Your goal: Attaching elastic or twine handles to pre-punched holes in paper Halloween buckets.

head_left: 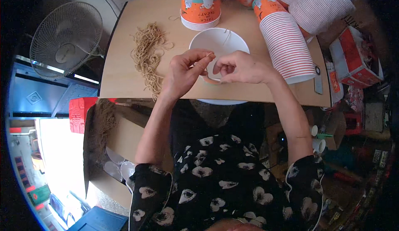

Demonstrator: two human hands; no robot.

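My left hand (185, 71) sits near the middle of the view, fingers curled, thumb and forefinger pinched on a thin tan string (209, 56) at its tip. My right hand (239, 68) is just at 3 o'clock of it, almost touching, fingers bent inward and closed around the rim of a paper cup (210, 80) that it holds on its side; only an orange sliver of the cup shows under the fingers. Both hands hover over the near rim of a white bowl (219, 42), which lies at 12 o'clock of them on the table (120, 75). A short strand hangs over the bowl's far rim.

At 9 o'clock of my left hand, a loose pile of strings (147, 52) lies on the table, stretched from far to near, well apart from the bowl. At 12 o'clock, beyond the bowl, a short stack of cups (200, 4) stands upside down, orange with a white base. At 2 o'clock, a long stack (286, 39) of the same cups lies on its side, pointing toward the table's right edge, with more stacks (320, 2) behind it at 1 o'clock.

Off the table, a fan (66, 39) stands at 10 o'clock. A red box (355, 58) sits at 3 o'clock past the table edge. Small white caps (318, 141) lie low at 4 o'clock.
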